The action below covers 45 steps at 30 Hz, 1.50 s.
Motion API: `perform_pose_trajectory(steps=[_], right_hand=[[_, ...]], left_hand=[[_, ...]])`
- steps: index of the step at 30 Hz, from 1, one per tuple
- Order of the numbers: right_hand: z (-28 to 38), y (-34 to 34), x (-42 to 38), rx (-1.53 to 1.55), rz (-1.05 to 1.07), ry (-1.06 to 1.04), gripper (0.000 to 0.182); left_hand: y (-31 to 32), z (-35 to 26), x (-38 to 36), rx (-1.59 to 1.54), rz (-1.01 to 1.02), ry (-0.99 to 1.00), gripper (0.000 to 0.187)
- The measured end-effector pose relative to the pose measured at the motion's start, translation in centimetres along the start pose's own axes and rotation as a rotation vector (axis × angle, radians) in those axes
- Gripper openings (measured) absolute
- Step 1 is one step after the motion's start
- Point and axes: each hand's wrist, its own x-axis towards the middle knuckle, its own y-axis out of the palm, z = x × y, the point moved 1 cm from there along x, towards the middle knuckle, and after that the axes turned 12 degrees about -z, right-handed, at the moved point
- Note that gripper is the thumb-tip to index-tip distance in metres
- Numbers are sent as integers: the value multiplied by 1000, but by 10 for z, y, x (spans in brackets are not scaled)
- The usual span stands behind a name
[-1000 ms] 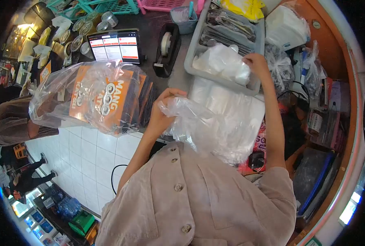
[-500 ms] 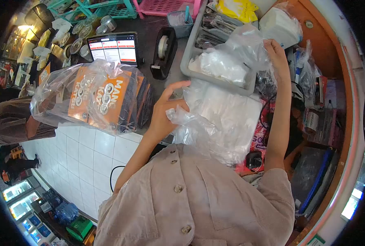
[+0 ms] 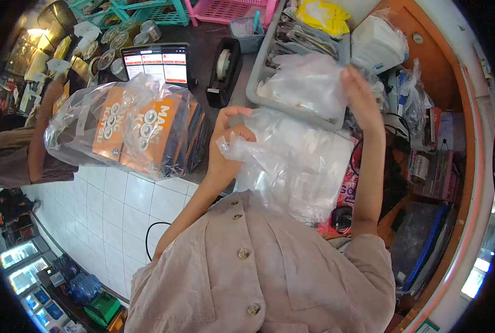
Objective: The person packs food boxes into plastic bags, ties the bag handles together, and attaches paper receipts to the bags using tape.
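Note:
My left hand [image 3: 227,141] is curled around the bunched edge of a clear plastic bag [image 3: 264,164], which spreads out over a stack of flat plastic bags [image 3: 325,155] in front of my body. Over the grey bin, my slightly blurred right hand [image 3: 363,100] pinches the edge of another clear plastic bag [image 3: 311,77]. That bag stretches leftward from the fingers, above the bin's contents. Left of my left hand stands a large clear bag [image 3: 81,125] with several orange boxes [image 3: 153,130] inside.
The grey bin [image 3: 253,89] also holds wrapped cutlery and a yellow packet [image 3: 322,16]. A black tape dispenser [image 3: 224,72] and a tablet [image 3: 157,64] sit on the dark counter. Another person's arm [image 3: 42,127] is at far left. Pink [image 3: 231,11] and teal baskets line the back.
My right hand has moved left and slightly down, and the bag it holds now lies lower over the bin. My left hand has curled more around its bag. The other person's arm has risen.

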Motion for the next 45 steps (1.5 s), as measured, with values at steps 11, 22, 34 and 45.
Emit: perform_pose_trajectory(steps=[11, 22, 34, 45], right_hand=[[33, 145, -105, 58, 386, -463, 47], [90, 180, -110, 128, 26, -520, 27], [77, 412, -145, -482, 369, -810, 42], [56, 461, -196, -527, 425, -317, 38]], left_hand=[[-47, -46, -19, -233, -131, -28, 61], [-225, -121, -15, 180, -255, 345, 57], [-326, -11, 54, -60, -107, 425, 20], [-357, 5, -6, -72, 305, 271, 26]])
